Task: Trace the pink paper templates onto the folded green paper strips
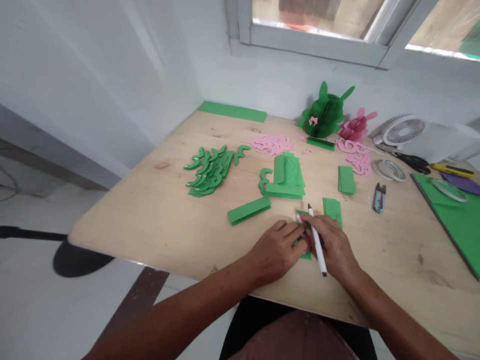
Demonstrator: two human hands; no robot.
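Note:
Near the front edge of the table, my left hand (pixel 279 250) presses bent fingers onto a small folded green paper (pixel 306 256). A bit of pink paper (pixel 298 217) shows on top of it, mostly hidden by my fingers. My right hand (pixel 333 245), closed round a white pen (pixel 318 245), rests against the same paper; the pen slants across it with a dark tip pointing away. Just beyond lie a folded green strip (pixel 249 211), a stack of green paper pieces (pixel 287 175) and another green piece (pixel 333 210).
Curved green cutouts (pixel 210 172) are heaped at left, with pink cutouts (pixel 272 144) behind. Green (pixel 324 117) and pink (pixel 358 125) paper figures stand by the wall near a white fan (pixel 403 131). Thread snips (pixel 379 198), black scissors (pixel 410 161), tape rolls (pixel 390 170) and a yellow cutter (pixel 453 170) lie right.

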